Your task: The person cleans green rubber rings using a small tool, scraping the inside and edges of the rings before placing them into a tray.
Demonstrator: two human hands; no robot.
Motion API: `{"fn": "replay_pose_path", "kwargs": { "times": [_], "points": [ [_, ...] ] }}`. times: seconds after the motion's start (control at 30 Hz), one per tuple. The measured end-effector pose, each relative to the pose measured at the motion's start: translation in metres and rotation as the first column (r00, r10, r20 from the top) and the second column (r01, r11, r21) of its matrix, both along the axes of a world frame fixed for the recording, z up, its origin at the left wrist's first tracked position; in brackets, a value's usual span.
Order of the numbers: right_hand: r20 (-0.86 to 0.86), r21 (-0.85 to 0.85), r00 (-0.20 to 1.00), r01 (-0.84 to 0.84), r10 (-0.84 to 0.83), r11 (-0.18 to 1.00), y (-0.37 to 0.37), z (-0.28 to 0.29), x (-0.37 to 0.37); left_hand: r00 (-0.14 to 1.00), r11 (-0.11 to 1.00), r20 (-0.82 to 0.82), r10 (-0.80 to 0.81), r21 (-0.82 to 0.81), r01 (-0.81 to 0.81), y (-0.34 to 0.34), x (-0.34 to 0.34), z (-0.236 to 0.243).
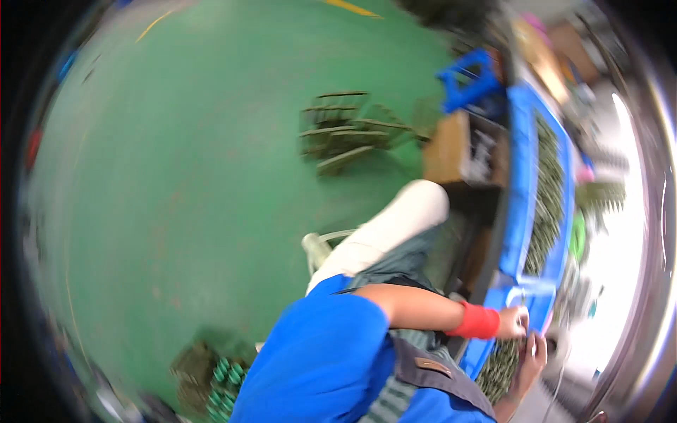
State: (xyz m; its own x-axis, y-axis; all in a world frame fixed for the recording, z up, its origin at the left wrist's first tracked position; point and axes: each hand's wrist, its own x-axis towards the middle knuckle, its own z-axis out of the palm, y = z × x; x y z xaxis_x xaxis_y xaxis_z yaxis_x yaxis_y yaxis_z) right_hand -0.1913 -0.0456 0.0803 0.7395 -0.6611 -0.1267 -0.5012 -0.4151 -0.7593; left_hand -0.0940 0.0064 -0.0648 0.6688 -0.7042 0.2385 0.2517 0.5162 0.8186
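Note:
My left hand (pixel 513 322), with a red wristband (pixel 477 321) behind it, is over the blue trays at the right. Its fingers are drawn together in a pinch, and whatever they hold is too small and blurred to name. Close beside it my right hand (pixel 532 358) has its fingers bent toward the left hand's fingertips. Its grip is also too blurred to make out. Below the hands lies a blue tray (pixel 541 302) with many small, thin olive-green pieces (pixel 499 366). Another blue tray (pixel 520 134) farther along holds a heap of similar olive-green pieces (pixel 546 204).
A cardboard box (pixel 446 148) with grey contents stands beside the trays, near a blue plastic stool (pixel 469 77). Olive-green slatted pieces (pixel 342 134) lie on the green floor (pixel 190 162). Teal-green items (pixel 227 381) and a dark bundle (pixel 194 370) are at the lower left.

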Motion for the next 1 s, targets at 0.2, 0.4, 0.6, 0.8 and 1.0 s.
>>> {"fn": "replay_pose_path", "kwargs": {
  "times": [0.2, 0.4, 0.6, 0.8, 1.0],
  "points": [
    [0.171, 0.054, 0.984, 0.049, -0.057, 0.997, 0.02, -0.024, 0.003, 0.943, 0.943, -0.12, -0.312, 0.083, 0.322, 0.053, 0.034, 0.013],
    [0.422, 0.198, 0.892, 0.084, -0.162, 0.977, -0.007, -0.038, -0.041, 0.921, 0.877, -0.117, -0.371, 0.283, 0.389, 0.055, 0.032, 0.044],
    [0.61, 0.39, 0.744, 0.017, -0.272, 0.92, -0.027, -0.045, -0.064, 0.899, 0.807, -0.166, -0.405, 0.398, 0.437, 0.041, 0.036, 0.06],
    [0.603, 0.435, 0.707, 0.097, -0.369, 0.895, -0.035, -0.05, -0.077, 0.863, 0.71, -0.212, -0.458, 0.497, 0.499, 0.015, 0.035, 0.066],
    [0.559, 0.309, 0.783, 0.109, -0.273, 0.945, -0.039, -0.049, -0.08, 0.885, 0.71, -0.107, -0.454, 0.556, 0.431, 0.001, 0.03, 0.073]
  ]
}}
